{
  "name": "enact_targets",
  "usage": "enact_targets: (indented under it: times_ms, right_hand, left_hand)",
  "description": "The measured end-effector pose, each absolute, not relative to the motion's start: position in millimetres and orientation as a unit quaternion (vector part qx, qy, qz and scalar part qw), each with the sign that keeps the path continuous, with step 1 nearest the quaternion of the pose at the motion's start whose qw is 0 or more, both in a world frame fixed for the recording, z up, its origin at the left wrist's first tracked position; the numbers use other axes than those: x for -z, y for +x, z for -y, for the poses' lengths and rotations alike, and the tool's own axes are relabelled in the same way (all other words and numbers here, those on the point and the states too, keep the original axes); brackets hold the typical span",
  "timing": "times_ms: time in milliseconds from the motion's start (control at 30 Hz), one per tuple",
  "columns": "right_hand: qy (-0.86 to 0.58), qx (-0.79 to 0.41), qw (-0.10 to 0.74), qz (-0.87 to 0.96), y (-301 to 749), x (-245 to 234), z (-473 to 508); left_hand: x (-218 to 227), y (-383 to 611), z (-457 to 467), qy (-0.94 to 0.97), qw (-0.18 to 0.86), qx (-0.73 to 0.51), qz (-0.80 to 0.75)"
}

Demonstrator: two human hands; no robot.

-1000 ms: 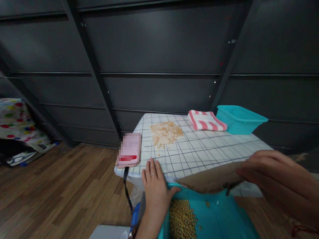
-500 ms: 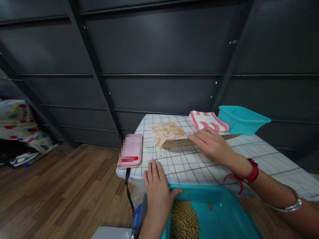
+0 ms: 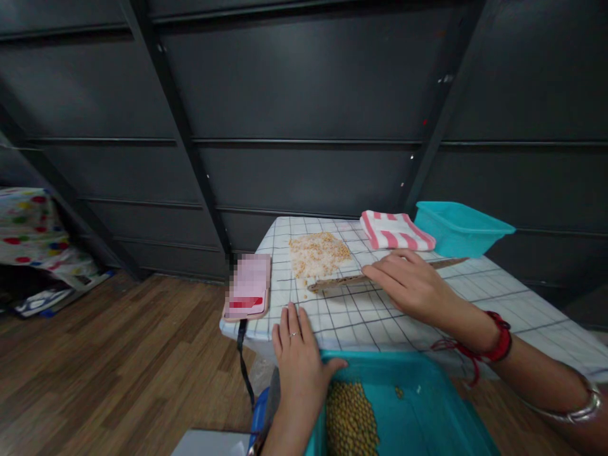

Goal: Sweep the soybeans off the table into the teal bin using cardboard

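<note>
My right hand [image 3: 411, 282] grips a strip of brown cardboard [image 3: 339, 283] by its upper edge, above the checked tablecloth [image 3: 351, 323]. Its left end is close to the near edge of a spread patch of white and yellow grains [image 3: 319, 254]; whether they touch I cannot tell. My left hand [image 3: 299, 364] lies flat with fingers stretched, fingertips on the table's front edge and thumb over the rim of a teal tub [image 3: 389, 356]. Small greenish-brown beans [image 3: 351, 415] lie in the tub's left part.
A pink phone-like object [image 3: 247, 288] with a black strap rests at the table's left corner. A folded pink-striped towel [image 3: 396, 231] and a turquoise basin [image 3: 458, 231] stand at the back right. Behind the table rises a dark panelled wall [image 3: 304, 177].
My right hand has drawn slightly toward me and to the right, and the cardboard is now tilted flatter, its near face showing less. My left hand stays in place.
</note>
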State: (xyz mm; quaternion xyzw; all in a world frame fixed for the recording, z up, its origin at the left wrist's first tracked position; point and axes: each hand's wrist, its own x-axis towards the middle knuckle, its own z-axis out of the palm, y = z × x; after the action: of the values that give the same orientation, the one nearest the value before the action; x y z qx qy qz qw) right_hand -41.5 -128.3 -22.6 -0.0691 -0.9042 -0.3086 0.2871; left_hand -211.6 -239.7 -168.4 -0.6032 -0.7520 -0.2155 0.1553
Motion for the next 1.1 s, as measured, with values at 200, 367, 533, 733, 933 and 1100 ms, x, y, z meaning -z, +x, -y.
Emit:
enact_targets:
  times_ms: [200, 367, 533, 733, 933, 1100]
  right_hand:
    - [-0.07, 0.328, 0.281, 0.899, -41.0, 20.2, 136.8]
    - [-0.063, 0.34, 0.277, 0.896, -45.3, 18.4, 140.3]
    - [-0.062, 0.339, 0.281, 0.895, -47.1, 16.2, 143.4]
    - [-0.066, 0.353, 0.278, 0.891, -48.1, 16.6, 142.0]
    - [-0.067, 0.332, 0.268, 0.902, -47.2, 19.9, 143.5]
    - [-0.069, 0.327, 0.274, 0.902, -41.4, 18.0, 149.7]
  left_hand:
    - [167.3, -211.7, 240.8, -0.605, 0.167, 0.207, 0.75]
    - [166.0, -211.3, 241.0, -0.606, 0.177, 0.202, 0.749]
    - [167.2, -211.7, 240.2, -0.606, 0.173, 0.206, 0.748]
    - [166.3, -211.3, 239.9, -0.606, 0.168, 0.21, 0.748]
    - [166.2, -211.9, 240.1, -0.607, 0.16, 0.211, 0.749]
    - [166.6, -212.2, 240.7, -0.608, 0.167, 0.212, 0.747]
